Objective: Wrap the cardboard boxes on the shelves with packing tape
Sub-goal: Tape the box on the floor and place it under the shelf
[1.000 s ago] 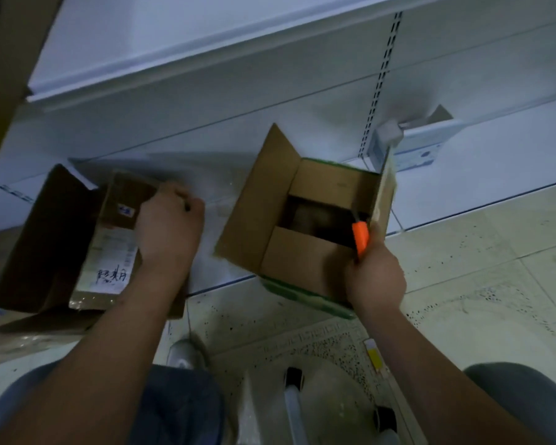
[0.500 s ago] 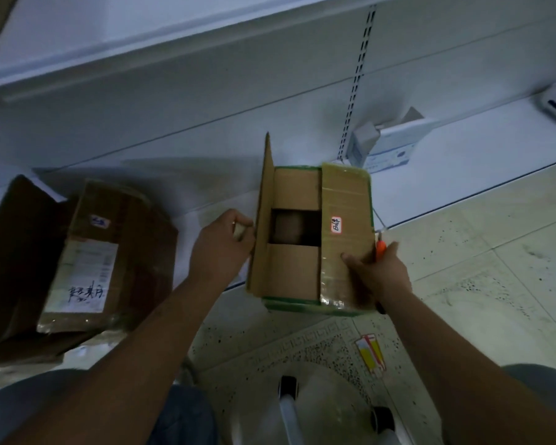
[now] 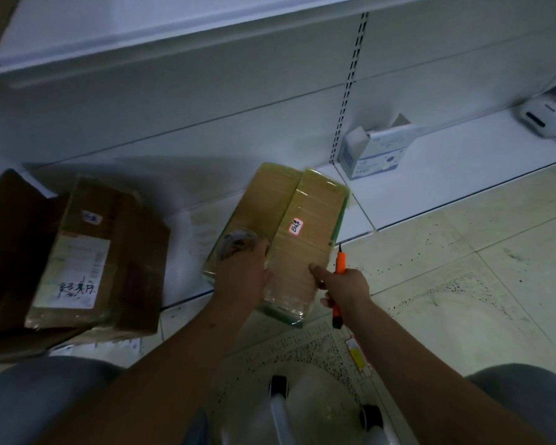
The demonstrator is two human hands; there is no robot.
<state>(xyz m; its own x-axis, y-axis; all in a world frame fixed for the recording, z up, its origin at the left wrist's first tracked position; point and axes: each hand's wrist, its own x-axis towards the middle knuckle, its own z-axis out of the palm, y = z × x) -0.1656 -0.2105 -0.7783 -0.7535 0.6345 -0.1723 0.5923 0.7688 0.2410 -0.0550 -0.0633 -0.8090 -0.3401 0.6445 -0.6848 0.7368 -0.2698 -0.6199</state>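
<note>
Both flaps are down, so my left hand [image 3: 243,274] presses a tape roll [image 3: 236,244] on the box [image 3: 289,232], while my right hand [image 3: 344,289], at 3 o'clock, grips the orange cutter [image 3: 340,268].

Bare shelf [image 3: 187,220] lies open between the closed cardboard box [image 3: 280,232] and the larger labelled box [image 3: 87,252], while the upper shelf [image 3: 142,43] overhangs both.

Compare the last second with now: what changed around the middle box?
The middle box went from open to shut: the right flap folded over first, then the left. The left hand left the big box on the left and now holds a tape roll on the middle box. The right hand keeps the orange cutter, thumb on the right flap. The big box and small white carton stayed put.
</note>
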